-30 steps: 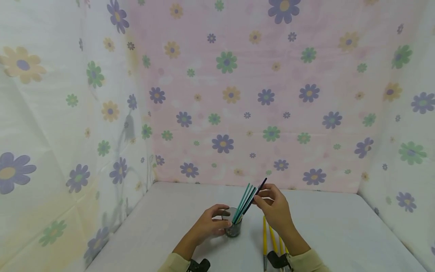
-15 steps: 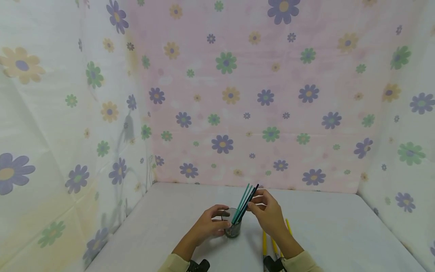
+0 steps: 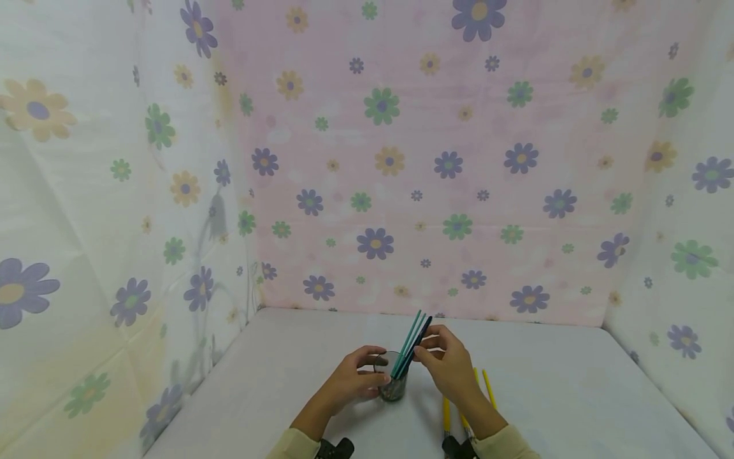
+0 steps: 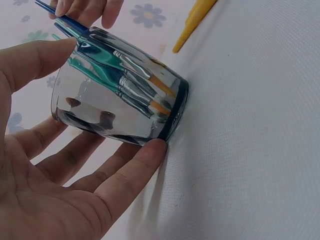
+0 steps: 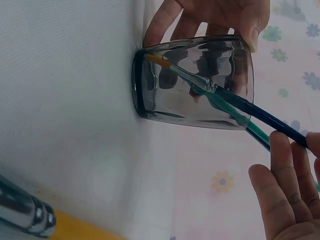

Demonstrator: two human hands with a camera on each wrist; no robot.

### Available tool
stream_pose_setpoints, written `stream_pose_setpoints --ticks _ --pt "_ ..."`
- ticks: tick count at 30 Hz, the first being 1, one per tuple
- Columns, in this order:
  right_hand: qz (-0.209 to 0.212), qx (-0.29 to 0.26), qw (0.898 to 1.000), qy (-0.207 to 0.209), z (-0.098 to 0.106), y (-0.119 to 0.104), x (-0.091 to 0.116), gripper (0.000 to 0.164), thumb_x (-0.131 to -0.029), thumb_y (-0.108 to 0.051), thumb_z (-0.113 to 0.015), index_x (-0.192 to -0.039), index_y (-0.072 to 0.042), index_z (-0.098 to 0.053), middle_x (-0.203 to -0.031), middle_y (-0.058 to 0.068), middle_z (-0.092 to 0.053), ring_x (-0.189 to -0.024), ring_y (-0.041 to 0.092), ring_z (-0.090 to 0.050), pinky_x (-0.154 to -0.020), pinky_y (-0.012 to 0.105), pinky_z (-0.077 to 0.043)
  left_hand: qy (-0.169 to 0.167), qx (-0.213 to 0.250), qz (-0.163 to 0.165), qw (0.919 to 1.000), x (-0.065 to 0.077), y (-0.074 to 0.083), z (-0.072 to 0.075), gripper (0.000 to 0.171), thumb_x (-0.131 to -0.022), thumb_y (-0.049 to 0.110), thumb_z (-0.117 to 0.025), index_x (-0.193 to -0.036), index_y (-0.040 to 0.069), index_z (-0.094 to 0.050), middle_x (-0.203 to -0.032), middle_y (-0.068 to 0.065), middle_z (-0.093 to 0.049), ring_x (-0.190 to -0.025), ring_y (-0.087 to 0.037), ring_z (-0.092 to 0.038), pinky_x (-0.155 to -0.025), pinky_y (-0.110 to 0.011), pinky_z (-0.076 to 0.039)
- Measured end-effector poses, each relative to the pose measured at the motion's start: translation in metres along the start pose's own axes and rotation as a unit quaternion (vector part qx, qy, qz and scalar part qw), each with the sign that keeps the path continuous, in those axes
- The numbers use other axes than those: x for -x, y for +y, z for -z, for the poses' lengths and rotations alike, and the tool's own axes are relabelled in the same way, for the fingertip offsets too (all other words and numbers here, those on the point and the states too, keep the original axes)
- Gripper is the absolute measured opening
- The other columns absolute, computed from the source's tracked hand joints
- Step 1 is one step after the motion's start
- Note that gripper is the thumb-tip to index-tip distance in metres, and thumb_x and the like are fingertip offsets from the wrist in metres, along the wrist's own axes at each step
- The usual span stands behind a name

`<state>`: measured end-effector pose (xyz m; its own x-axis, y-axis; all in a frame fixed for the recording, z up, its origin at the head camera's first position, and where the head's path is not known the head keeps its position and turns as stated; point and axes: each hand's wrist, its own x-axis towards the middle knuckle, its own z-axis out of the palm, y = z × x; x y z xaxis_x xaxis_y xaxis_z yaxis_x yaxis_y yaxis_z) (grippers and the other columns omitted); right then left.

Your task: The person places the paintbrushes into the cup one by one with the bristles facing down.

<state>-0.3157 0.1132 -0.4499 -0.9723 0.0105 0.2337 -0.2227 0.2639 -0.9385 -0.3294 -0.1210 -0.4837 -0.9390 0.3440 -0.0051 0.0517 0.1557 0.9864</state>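
Head view: where is the glass (image 3: 397, 390)?

It stands upright on the white table (image 3: 287, 357), between the two hands.

What does the left hand (image 3: 357, 377) do?

It holds the glass. The thumb is up near the rim, and the fingers bend round the side. In the left wrist view, one fingertip is low down, close to the bottom.

And the right hand (image 3: 450, 363)?

It pinches a blue brush (image 5: 270, 120) by its handle, with the thumb on one side and a finger on the other.

Is the blue brush in the glass?

Yes. Its orange hairs are down near the bottom, and the handle sticks out over the rim. It leans toward the right hand.

What else is in there?

Green brushes (image 5: 227, 107). They lean the same way, hairs down, right by the blue one. They overlap, so I can't tell how many there are.

Anything else on the table?

Yellow brushes (image 3: 489, 386). They lie flat, near the right arm, which hides parts of them.

What is at the back?

A pink cloth (image 3: 344, 140) with purple, green and yellow flowers.

What is the person wearing?

Pale sleeves (image 3: 507, 443), and a black gadget (image 3: 337, 448) on each wrist.
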Motion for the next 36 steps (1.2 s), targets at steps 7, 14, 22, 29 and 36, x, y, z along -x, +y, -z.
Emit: stream_pose_setpoints --ticks 7,14,22,29,36 --pt "-0.002 0.013 1.0 0.0 -0.001 0.0 0.0 0.028 -0.096 -0.015 -0.074 -0.121 -0.02 -0.062 -0.101 0.002 -0.074 -0.089 0.023 -0.077 -0.078 0.035 -0.062 0.005 -0.005 0.002 1.0 0.001 0.001 -0.001 0.061 -0.089 0.021 -0.081 -0.144 0.012 -0.056 -0.144 -0.016 -0.059 -0.122 -0.033 -0.064 -0.086 -0.051 -0.063" --pt "-0.002 0.023 1.0 0.0 0.001 0.002 -0.001 0.028 -0.096 -0.018 -0.075 -0.121 -0.019 -0.062 -0.1 0.001 -0.075 -0.089 0.023 -0.077 -0.075 0.032 -0.06 0.003 -0.005 0.005 1.0 0.001 0.001 -0.001 0.061 -0.089 0.021 -0.081 -0.144 0.012 -0.056 -0.144 -0.016 -0.058 -0.123 -0.033 -0.064 -0.086 -0.051 -0.063" --pt "-0.001 0.046 0.999 -0.002 0.001 0.003 -0.003 0.032 -0.093 -0.019 -0.078 -0.121 -0.016 -0.063 -0.099 0.0 -0.075 -0.085 0.017 -0.075 -0.072 0.032 -0.058 0.001 0.007 0.008 0.9999 0.0 -0.003 0.001 0.062 -0.088 0.02 -0.082 -0.144 0.012 -0.056 -0.142 -0.015 -0.059 -0.121 -0.031 -0.064 -0.085 -0.05 -0.063" --pt "0.014 0.063 0.998 -0.013 0.014 0.003 0.0 0.03 -0.094 -0.015 -0.077 -0.12 -0.015 -0.064 -0.097 -0.001 -0.074 -0.086 0.022 -0.075 -0.069 0.029 -0.058 0.004 0.009 0.004 0.9999 -0.002 -0.007 0.001 0.063 -0.087 0.02 -0.083 -0.144 0.012 -0.056 -0.141 -0.015 -0.06 -0.119 -0.031 -0.065 -0.083 -0.049 -0.064" --pt "-0.002 0.095 0.995 -0.02 0.029 0.003 0.002 0.028 -0.094 -0.016 -0.077 -0.119 -0.013 -0.064 -0.099 0.001 -0.073 -0.083 0.015 -0.072 -0.069 0.03 -0.06 -0.001 0.004 0.0 1.0 -0.001 -0.002 0.001 0.063 -0.089 0.02 -0.082 -0.144 0.011 -0.055 -0.144 -0.016 -0.058 -0.119 -0.03 -0.065 -0.085 -0.05 -0.063"
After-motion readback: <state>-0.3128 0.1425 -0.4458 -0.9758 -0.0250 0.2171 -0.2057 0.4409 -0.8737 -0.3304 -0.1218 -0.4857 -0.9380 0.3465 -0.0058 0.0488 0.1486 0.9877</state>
